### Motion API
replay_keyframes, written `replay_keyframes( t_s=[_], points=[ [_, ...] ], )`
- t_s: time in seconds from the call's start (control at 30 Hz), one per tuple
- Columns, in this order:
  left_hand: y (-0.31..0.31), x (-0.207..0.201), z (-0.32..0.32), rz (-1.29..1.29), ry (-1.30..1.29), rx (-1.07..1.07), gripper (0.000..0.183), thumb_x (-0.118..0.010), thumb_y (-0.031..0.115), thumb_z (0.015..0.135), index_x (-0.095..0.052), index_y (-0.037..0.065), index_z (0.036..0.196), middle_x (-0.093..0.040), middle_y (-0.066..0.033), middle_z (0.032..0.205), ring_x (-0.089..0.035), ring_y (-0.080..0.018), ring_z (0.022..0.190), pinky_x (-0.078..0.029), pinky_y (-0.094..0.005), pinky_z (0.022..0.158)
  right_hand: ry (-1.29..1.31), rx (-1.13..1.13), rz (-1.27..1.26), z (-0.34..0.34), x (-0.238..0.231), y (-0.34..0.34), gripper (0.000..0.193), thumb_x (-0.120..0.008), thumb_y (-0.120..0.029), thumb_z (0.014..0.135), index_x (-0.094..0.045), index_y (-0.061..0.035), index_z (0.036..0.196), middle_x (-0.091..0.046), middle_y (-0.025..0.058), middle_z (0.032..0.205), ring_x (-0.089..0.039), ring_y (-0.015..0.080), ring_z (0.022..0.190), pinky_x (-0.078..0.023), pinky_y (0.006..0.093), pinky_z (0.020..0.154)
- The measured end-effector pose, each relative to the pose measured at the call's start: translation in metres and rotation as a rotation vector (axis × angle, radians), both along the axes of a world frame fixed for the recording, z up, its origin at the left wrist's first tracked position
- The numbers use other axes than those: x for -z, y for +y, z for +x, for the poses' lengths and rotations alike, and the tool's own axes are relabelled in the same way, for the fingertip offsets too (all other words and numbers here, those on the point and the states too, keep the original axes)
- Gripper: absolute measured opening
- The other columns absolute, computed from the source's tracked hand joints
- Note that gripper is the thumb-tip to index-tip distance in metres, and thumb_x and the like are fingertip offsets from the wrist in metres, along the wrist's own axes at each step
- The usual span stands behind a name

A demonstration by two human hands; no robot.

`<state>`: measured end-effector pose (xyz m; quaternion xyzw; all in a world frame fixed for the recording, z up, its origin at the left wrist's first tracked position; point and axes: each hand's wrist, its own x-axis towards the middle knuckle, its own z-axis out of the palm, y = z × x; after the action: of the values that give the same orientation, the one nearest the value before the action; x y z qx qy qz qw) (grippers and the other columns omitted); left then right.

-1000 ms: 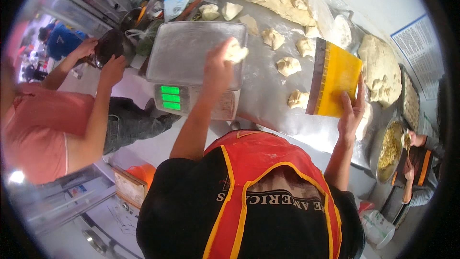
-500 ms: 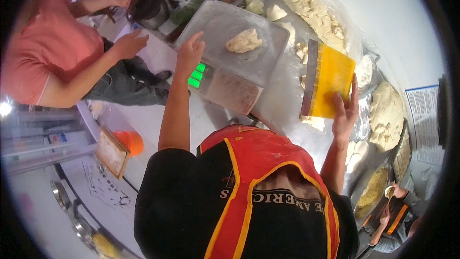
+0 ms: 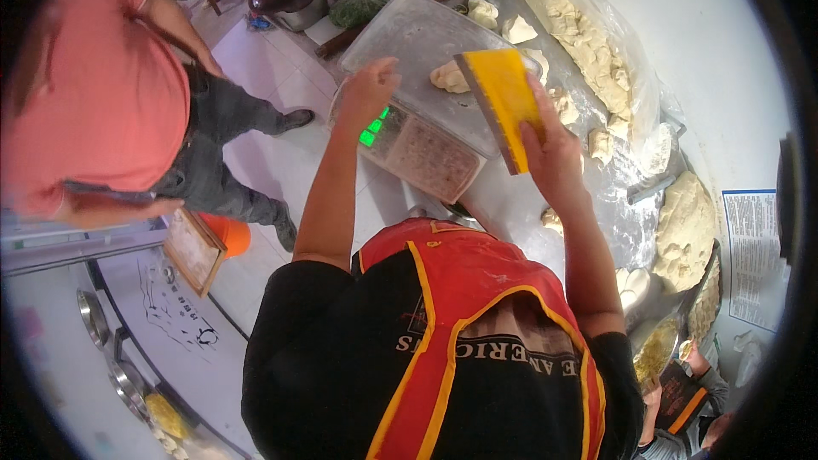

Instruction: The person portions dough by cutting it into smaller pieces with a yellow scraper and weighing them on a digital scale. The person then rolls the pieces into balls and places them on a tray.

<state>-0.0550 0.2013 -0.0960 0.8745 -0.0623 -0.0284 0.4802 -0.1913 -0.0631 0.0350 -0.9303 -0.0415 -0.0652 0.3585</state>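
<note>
My right hand (image 3: 555, 149) grips a yellow dough scraper (image 3: 504, 102) with a dark edge, holding it raised over the right side of a scale. The scale has a metal pan (image 3: 400, 27), a lit green display (image 3: 373, 126) and a keypad (image 3: 434, 160). On the pan lies a lump of dough (image 3: 448, 77), partly hidden by the scraper. Near the pan's left side, just above the display, is my left hand (image 3: 371, 89). Its fingers are loosely bent and slightly apart, with nothing visible in them.
Loose dough pieces (image 3: 518, 30) lie beyond the scale on the floury metal table (image 3: 626, 196). A long dough slab (image 3: 575, 43) rests under plastic, with a big dough mound (image 3: 686, 221) at right. A co-worker in a pink shirt (image 3: 111, 94) stands left; another person works lower right.
My right hand has carried the scraper left, tilting it over the pan's side. My left hand's fingers have bent. The pink-shirted co-worker has drawn back from the pot and lowered their arms.
</note>
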Motion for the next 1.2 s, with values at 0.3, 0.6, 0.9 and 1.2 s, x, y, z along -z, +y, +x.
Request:
replay_keyframes(
  t_s=[0.3, 0.6, 0.9, 1.2],
  points=[
    [-0.085, 0.025, -0.016, 0.024, -0.266, 0.051, 0.068, -0.075, 0.029, 0.074, -0.044, 0.008, 0.132, -0.050, -0.0221, 0.124, -0.049, -0.0366, 0.113, -0.040, -0.0425, 0.094, -0.076, 0.016, -0.044, 0.024, 0.014, 0.017, 0.062, -0.052, -0.005, 0.086, -0.033, -0.0230, 0.142, -0.062, 0.0218, 0.108, -0.063, 0.0406, 0.085, -0.053, 0.0452, 0.076],
    [-0.139, 0.016, 0.021, 0.350, -0.558, 0.240, 0.064, -0.072, 0.034, 0.073, -0.050, 0.011, 0.128, -0.048, -0.0191, 0.125, -0.048, -0.0350, 0.112, -0.039, -0.0451, 0.093, -0.208, 0.406, 0.013, -0.020, 0.012, -0.070, 0.062, -0.054, -0.005, 0.087, -0.032, -0.0190, 0.143, -0.065, 0.0246, 0.096, -0.066, 0.0360, 0.084, -0.052, 0.0389, 0.074],
    [-0.208, -0.031, -0.041, -0.079, -0.411, 0.699, 0.039, -0.065, 0.025, 0.078, -0.058, 0.008, 0.113, -0.057, -0.0149, 0.107, -0.053, -0.0322, 0.102, -0.041, -0.0426, 0.087, -0.140, 0.877, 0.010, -0.113, 0.026, -0.156, 0.058, -0.051, -0.008, 0.089, -0.033, -0.0139, 0.143, -0.056, 0.0192, 0.125, -0.061, 0.0272, 0.106, -0.047, 0.0361, 0.088],
    [-0.248, 0.065, -0.122, 0.635, -0.270, 0.795, 0.055, -0.055, 0.018, 0.086, -0.039, 0.006, 0.137, -0.033, -0.0212, 0.142, -0.031, -0.0391, 0.131, -0.024, -0.0465, 0.109, -0.082, 0.975, 0.112, -0.129, 0.053, -0.204, 0.053, -0.051, -0.010, 0.089, -0.036, -0.0032, 0.140, -0.062, 0.0187, 0.108, -0.063, 0.0204, 0.091, -0.049, 0.0338, 0.079]
  ],
)
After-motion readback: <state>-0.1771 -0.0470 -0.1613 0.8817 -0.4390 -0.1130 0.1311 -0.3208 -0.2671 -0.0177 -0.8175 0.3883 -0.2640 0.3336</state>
